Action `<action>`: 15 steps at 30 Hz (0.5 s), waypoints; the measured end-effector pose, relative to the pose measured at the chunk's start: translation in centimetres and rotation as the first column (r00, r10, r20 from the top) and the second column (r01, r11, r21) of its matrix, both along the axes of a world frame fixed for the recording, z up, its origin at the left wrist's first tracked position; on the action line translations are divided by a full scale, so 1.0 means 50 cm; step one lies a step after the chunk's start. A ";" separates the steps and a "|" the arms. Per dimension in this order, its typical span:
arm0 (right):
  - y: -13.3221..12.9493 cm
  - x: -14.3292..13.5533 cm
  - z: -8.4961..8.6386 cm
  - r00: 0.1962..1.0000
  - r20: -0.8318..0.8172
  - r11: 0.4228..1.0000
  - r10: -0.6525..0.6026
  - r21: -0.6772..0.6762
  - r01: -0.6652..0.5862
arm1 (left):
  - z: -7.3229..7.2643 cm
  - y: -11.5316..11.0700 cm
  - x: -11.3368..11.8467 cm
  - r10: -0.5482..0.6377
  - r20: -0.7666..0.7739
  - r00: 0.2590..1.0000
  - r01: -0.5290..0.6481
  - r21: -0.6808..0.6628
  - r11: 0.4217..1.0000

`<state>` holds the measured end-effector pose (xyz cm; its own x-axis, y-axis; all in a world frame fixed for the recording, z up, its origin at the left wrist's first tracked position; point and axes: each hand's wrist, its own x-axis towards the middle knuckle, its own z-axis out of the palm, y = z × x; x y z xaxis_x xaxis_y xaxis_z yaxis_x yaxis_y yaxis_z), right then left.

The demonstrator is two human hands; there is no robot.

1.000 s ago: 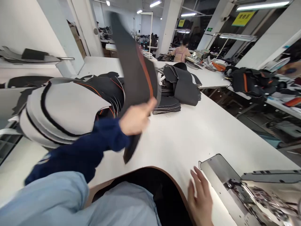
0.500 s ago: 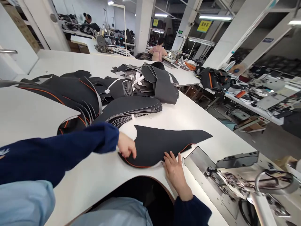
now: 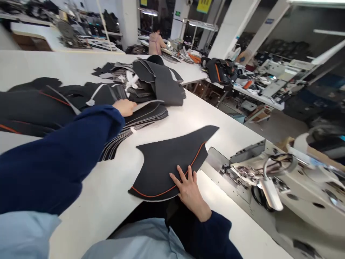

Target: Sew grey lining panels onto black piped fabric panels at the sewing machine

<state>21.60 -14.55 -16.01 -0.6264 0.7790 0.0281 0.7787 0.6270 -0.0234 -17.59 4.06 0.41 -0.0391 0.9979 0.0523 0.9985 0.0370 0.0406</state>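
Note:
A dark grey cut panel with an orange line of trim along its curved edge lies on the white table, its near edge at the table's cut-out. Spread flat across that edge is my right hand, fingers apart. My left hand reaches forward to a fanned stack of dark panels. Its fingers are closed on the top panel, whose edge curls up and shows a lighter grey underside. Part of the stack is hidden behind my left sleeve.
To the right is a sewing machine with a metal plate at table level. Orange-trimmed panels lie at left, and a tied bundle of dark pieces sits behind the stack. A person sits at a far bench.
My left hand has left the trimmed panel and moved forward to the stack, taking hold of its top panel. The trimmed panel has turned and come nearer under my right hand. The view has swung right.

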 end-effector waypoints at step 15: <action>-0.070 0.000 0.018 0.991 -0.096 0.989 -0.094 -0.126 0.081 | -0.196 -0.117 0.482 -0.663 0.235 0.711 0.701 -0.321 0.637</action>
<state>21.58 -18.06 -15.10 -0.5544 0.8322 -0.0107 0.8202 0.5441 -0.1768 6.51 -1.76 -9.40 0.6747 0.6821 -0.2820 0.7381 -0.6224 0.2604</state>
